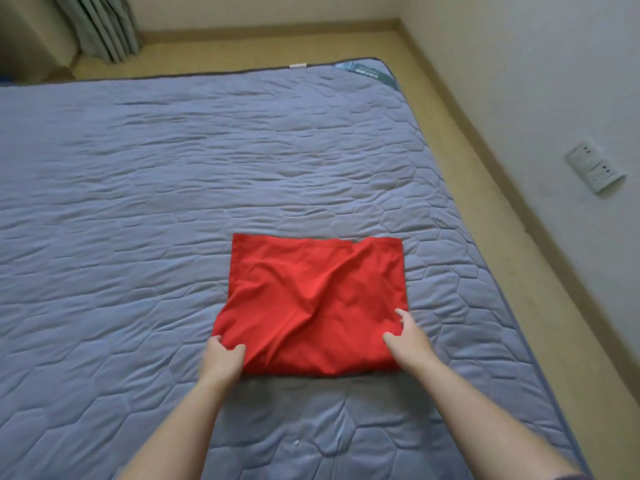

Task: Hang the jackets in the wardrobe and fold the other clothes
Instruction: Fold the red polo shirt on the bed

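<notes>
A red garment (311,296), folded into a rough rectangle with some creases, lies on the grey quilted mattress (138,202). My left hand (223,356) grips its near left corner, thumb on top of the cloth and fingers tucked at the edge. At the near right corner my right hand (407,337) holds the garment, with thumb and fingers spread on the fabric's edge. Both forearms reach in from the bottom of the view.
The mattress fills most of the view, with a wooden floor strip (485,188) along its right and far sides. A white wall with a socket plate (594,166) stands to the right. Grey curtains (100,26) hang at the far left corner.
</notes>
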`<action>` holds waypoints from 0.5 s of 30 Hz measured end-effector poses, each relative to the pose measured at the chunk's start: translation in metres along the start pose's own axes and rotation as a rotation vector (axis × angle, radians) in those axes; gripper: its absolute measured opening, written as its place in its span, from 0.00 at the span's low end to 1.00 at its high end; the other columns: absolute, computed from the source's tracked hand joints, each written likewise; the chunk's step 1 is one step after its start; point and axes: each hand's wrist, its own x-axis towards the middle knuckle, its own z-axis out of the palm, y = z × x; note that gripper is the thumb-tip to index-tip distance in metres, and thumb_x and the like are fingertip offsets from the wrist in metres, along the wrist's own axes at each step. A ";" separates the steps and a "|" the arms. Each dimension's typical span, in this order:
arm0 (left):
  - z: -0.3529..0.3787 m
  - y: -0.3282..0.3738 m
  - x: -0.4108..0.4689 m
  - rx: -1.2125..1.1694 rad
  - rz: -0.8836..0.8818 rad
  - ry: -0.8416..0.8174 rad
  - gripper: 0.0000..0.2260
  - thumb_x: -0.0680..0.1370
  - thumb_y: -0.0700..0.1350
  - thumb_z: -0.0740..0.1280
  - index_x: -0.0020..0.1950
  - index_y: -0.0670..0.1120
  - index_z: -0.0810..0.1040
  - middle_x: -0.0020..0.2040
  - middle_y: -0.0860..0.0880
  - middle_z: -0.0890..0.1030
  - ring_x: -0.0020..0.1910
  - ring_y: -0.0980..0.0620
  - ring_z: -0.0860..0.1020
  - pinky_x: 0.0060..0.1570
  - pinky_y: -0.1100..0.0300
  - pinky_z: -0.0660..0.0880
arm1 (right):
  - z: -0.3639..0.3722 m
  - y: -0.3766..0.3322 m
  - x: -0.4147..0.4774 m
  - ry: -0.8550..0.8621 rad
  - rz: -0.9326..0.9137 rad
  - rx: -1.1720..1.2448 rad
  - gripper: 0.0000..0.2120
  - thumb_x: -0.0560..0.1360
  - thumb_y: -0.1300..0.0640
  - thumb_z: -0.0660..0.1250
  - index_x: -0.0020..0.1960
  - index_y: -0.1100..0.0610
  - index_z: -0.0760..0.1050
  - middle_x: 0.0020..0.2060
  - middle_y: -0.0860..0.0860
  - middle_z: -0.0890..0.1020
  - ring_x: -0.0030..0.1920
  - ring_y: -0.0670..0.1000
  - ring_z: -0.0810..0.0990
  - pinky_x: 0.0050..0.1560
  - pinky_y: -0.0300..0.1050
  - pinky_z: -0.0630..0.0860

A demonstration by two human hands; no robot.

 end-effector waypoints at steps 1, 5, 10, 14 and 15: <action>0.002 -0.014 0.003 0.035 -0.013 0.022 0.28 0.75 0.39 0.67 0.72 0.34 0.62 0.70 0.34 0.67 0.69 0.39 0.67 0.68 0.52 0.62 | 0.005 0.014 0.001 0.027 0.018 -0.046 0.30 0.74 0.63 0.64 0.74 0.61 0.60 0.69 0.61 0.69 0.69 0.57 0.69 0.66 0.43 0.64; 0.012 -0.054 0.014 -0.051 -0.007 0.086 0.29 0.74 0.37 0.69 0.71 0.32 0.61 0.68 0.32 0.69 0.67 0.38 0.69 0.68 0.50 0.64 | 0.017 0.063 0.012 0.198 0.074 -0.079 0.31 0.72 0.61 0.67 0.72 0.63 0.61 0.67 0.63 0.70 0.67 0.61 0.70 0.65 0.48 0.65; 0.018 -0.075 0.030 -0.345 0.017 0.098 0.23 0.78 0.42 0.67 0.70 0.43 0.64 0.66 0.37 0.72 0.61 0.39 0.74 0.63 0.45 0.69 | 0.034 0.093 0.015 0.083 0.266 0.440 0.18 0.76 0.56 0.67 0.63 0.58 0.68 0.49 0.58 0.79 0.39 0.54 0.80 0.35 0.44 0.74; 0.018 -0.079 0.047 -0.344 0.025 0.062 0.07 0.78 0.48 0.66 0.51 0.47 0.71 0.51 0.38 0.78 0.51 0.37 0.79 0.53 0.39 0.76 | 0.039 0.095 0.023 0.178 0.135 0.649 0.05 0.78 0.54 0.64 0.52 0.51 0.68 0.42 0.50 0.78 0.36 0.52 0.80 0.31 0.42 0.74; 0.017 -0.079 0.052 -0.301 0.026 0.055 0.08 0.78 0.49 0.66 0.46 0.46 0.72 0.49 0.37 0.79 0.49 0.36 0.80 0.51 0.38 0.77 | 0.038 0.095 0.025 0.200 0.100 0.600 0.02 0.79 0.55 0.63 0.49 0.51 0.70 0.41 0.50 0.78 0.34 0.52 0.79 0.26 0.40 0.74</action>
